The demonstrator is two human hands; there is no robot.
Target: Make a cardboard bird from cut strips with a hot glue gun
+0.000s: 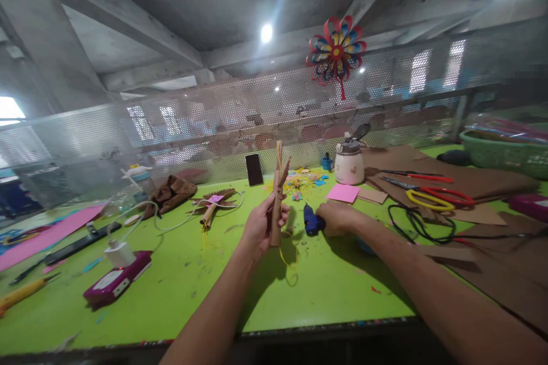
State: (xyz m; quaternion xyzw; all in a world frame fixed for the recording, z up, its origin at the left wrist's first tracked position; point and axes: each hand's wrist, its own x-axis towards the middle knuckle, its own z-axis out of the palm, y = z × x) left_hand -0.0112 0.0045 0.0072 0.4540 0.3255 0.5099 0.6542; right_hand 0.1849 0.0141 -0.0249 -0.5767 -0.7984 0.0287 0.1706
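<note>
My left hand (262, 221) is closed around a brown rolled paper tube (276, 227), held upright over the middle of the table. Pointed folds of brown paper stick out from the tube's upper part, and yellow string (291, 263) dangles below it. To the right, my right hand (340, 218) grips a blue hot glue gun (313, 222), its nozzle aimed up and away from me. A small gap separates the glue gun from the tube. The palm side of my right hand is hidden.
Left on the green table (171, 302) are a purple power strip (117, 280) with a white charger and a brown paper piece (214, 201). Behind stand a phone (254, 170) and a white jug (349, 164). Scissors (445, 197), a black cable (422, 231) and brown paper lie right.
</note>
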